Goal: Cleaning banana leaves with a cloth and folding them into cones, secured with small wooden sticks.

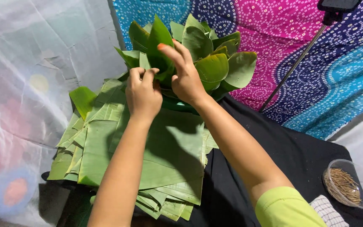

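Observation:
A rosette of folded green leaves point(215, 63) stands at the far end of the work surface, its pointed tips fanning upward. My left hand point(143, 94) pinches a narrow folded leaf strip point(144, 61) at the rosette's near left side. My right hand point(185, 75) reaches into the rosette's middle, fingers curled around the leaves there, index finger raised. Under both forearms lies a thick stack of cut green leaf pieces point(106, 147).
A black cloth point(290, 155) covers the surface on the right. A clear bowl of thin brown sticks point(344, 184) sits at the right edge beside a checked cloth point(326, 210). A patterned pink-and-blue fabric point(316, 50) hangs behind, with a dark stand pole point(293, 65) leaning across it.

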